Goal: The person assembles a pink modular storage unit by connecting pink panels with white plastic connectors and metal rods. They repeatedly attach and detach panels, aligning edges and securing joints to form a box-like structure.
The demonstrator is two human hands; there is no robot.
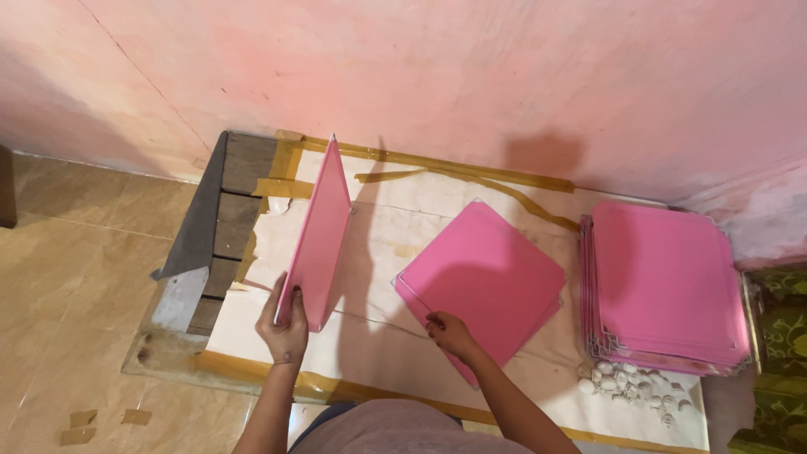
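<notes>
The left hand is closed around the lower near corner of a pink square panel, thumb on the right face and fingers wrapped behind; the panel stands on edge, tilted slightly, its far corner pointing toward the wall. Its bottom edge touches the paper-covered table.

The right hand rests fingers-down on the near-left edge of a second pink panel, which lies flat on the table, turned diamond-wise. A further sheet shows just beneath it, offset at the edges. Whether the fingers curl under the edge cannot be told; the hand is pressed on top, narrow, not gripping anything lifted.

To the right of the right hand, well apart, sits a stack of pink panels, wire-edged and squared up, near the pink wall. Just in front of that stack lies a heap of small white connectors.

Left of the left hand, the table's bare wooden slats show, with yellowish tape along the covering's border. Tan floor tiles lie beyond.
</notes>
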